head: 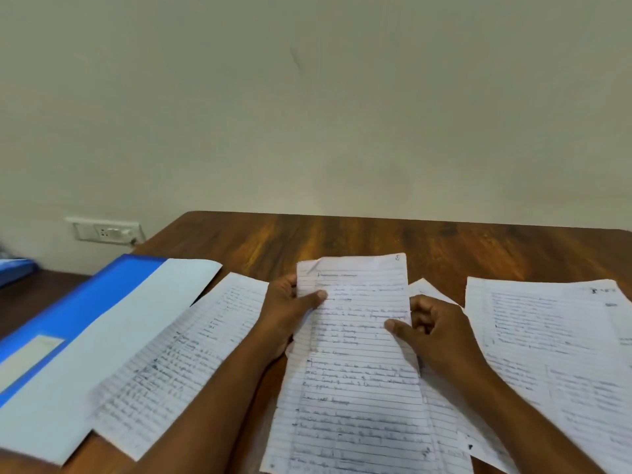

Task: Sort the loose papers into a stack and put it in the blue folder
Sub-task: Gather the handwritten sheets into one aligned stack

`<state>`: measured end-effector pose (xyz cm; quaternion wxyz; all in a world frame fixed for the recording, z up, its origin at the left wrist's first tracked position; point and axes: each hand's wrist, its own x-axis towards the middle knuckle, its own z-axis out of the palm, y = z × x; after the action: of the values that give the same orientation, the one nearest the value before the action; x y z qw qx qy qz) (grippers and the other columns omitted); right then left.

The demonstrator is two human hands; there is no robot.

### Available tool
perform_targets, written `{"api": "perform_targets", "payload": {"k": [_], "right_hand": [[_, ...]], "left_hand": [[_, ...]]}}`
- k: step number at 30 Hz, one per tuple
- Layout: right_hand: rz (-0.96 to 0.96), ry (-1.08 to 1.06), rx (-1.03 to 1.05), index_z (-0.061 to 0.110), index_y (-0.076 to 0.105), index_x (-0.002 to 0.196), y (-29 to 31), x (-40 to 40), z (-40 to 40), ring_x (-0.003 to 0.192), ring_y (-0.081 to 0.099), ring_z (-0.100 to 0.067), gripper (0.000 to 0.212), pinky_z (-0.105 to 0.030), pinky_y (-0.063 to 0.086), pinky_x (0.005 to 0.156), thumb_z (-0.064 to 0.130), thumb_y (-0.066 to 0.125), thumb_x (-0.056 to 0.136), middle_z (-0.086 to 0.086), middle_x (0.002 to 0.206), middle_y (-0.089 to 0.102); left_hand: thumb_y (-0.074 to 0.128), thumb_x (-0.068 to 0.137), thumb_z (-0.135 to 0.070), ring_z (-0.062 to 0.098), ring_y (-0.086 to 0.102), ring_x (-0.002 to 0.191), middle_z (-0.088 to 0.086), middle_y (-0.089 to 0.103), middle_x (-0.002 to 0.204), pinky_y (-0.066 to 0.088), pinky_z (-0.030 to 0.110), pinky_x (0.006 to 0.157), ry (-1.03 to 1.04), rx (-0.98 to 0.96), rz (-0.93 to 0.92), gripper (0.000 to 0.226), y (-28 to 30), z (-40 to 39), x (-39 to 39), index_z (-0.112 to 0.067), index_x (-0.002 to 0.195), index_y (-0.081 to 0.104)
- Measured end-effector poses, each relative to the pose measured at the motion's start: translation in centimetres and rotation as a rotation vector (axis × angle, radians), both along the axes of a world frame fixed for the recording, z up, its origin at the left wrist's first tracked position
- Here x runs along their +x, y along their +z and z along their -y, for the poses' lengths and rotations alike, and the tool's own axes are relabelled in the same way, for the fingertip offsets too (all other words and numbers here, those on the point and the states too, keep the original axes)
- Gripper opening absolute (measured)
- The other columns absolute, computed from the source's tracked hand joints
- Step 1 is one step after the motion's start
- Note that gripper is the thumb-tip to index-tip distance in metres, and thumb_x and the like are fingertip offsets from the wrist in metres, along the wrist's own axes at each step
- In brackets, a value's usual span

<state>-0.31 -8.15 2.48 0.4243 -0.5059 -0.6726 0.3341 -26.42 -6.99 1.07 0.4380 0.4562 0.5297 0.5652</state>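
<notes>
Both hands, left [285, 314] and right [434, 331], are pinching a lined sheet [352, 364] (handwritten) by its side edges, long axis pointing away toward the wall, above the bench [342, 237].

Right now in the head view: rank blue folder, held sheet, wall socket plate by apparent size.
1. blue folder, partly covered by paper
2. held sheet, gripped by left hand and right hand; nearer the camera, so the order is unsure
3. wall socket plate, clearly smallest
</notes>
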Motion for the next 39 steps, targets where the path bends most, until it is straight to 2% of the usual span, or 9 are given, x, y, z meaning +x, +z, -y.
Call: {"api": "perform_targets", "payload": {"k": [5,11,15,18,22,27,32,37,39], "right_hand": [[-0.094,-0.013,-0.036,0.027,0.077,0.093,-0.7,0.1,-0.2,0.081,0.077,-0.012,0.02,-0.036,0.063,0.081,0.01,0.085,0.085,0.012,0.086,0.08],[-0.243,-0.05,-0.091,0.017,0.078,0.097,-0.9,0.8,-0.9,0.085,0.079,-0.018,0.02,-0.048,0.062,0.09,0.001,0.081,0.086,0.006,0.092,0.082],[-0.339,-0.054,-0.105,0.011,0.078,0.097,-0.7,1.4,-1.1,0.084,0.079,-0.026,0.017,-0.049,0.061,0.088,-0.001,0.079,0.086,-0.003,0.091,0.082],[-0.374,-0.039,-0.116,0.011,0.078,0.099,-0.9,1.5,-1.3,0.086,0.079,-0.029,0.017,-0.049,0.061,0.087,-0.001,0.079,0.087,-0.005,0.093,0.082],[-0.399,-0.03,-0.124,0.01,0.077,0.099,-0.9,1.5,-1.3,0.087,0.079,-0.03,0.017,-0.048,0.061,0.087,-0.001,0.079,0.086,-0.005,0.094,0.082],[-0.422,-0.022,-0.137,0.008,0.077,0.101,-0.9,1.4,-1.2,0.09,0.079,-0.033,0.018,-0.052,0.06,0.091,-0.002,0.078,0.087,-0.008,0.096,0.082],[-0.501,-0.014,-0.177,0.006,0.077,0.104,-0.7,1.6,-1.1,0.094,0.078,-0.034,0.023,-0.049,0.061,0.089,0.0,0.079,0.083,-0.011,0.1,0.081],[-0.704,0.03,-0.287,0.006,0.074,0.114,0.5,2.5,-1.0,0.092,0.079,-0.03,0.026,-0.033,0.066,0.067,-0.002,0.071,0.089,-0.013,0.106,0.08],[-0.781,0.056,-0.332,0.008,0.073,0.115,1.0,2.8,-1.0,0.087,0.08,-0.027,0.026,-0.03,0.064,0.062,-0.004,0.065,0.092,-0.013,0.106,0.08]], "left_hand": [[0.08,0.091,-0.014,0.017,0.074,0.113,-0.001,0.076,0.124,0.062,0.046,0.096,0.041,0.023,-0.179,0.041,-0.1,0.6,0.8,-0.016,0.13,0.067],[0.08,0.092,-0.022,0.01,0.069,0.104,-0.009,0.071,0.115,0.056,0.015,0.082,0.265,0.005,-0.436,0.044,2.3,1.7,0.5,-0.024,0.132,0.062],[0.08,0.091,-0.034,0.025,0.06,0.129,0.0,0.058,0.146,0.05,0.035,0.105,0.516,-0.175,-0.892,0.061,3.2,3.2,-3.1,-0.026,0.142,0.049],[0.08,0.08,-0.062,0.034,0.036,0.15,0.009,0.035,0.165,0.03,0.054,0.121,0.556,-0.48,-1.148,0.1,2.5,4.5,-6.7,-0.024,0.157,0.029],[0.07,0.062,-0.091,0.036,0.028,0.154,0.01,0.026,0.169,0.021,0.061,0.124,0.53,-0.699,-1.112,0.128,2.2,5.8,-9.3,-0.025,0.159,0.019],[0.071,0.059,-0.091,0.029,0.043,0.144,0.004,0.043,0.159,0.035,0.052,0.118,0.558,-0.64,-1.128,0.116,2.5,6.5,-9.6,-0.028,0.15,0.034],[0.085,0.08,-0.056,0.026,0.066,0.117,0.003,0.065,0.139,0.052,0.04,0.098,0.567,-0.461,-0.862,0.072,3.6,7.3,-9.2,-0.023,0.136,0.054],[0.078,0.093,-0.034,0.012,0.073,0.081,-0.006,0.077,0.101,0.059,0.029,0.072,0.535,-0.196,-0.379,0.026,4.0,7.2,-8.6,-0.021,0.115,0.073],[0.076,0.096,-0.03,0.016,0.078,0.077,-0.005,0.08,0.089,0.065,0.04,0.077,0.522,-0.126,-0.254,0.012,4.0,6.8,-8.1,-0.021,0.104,0.076]]}}
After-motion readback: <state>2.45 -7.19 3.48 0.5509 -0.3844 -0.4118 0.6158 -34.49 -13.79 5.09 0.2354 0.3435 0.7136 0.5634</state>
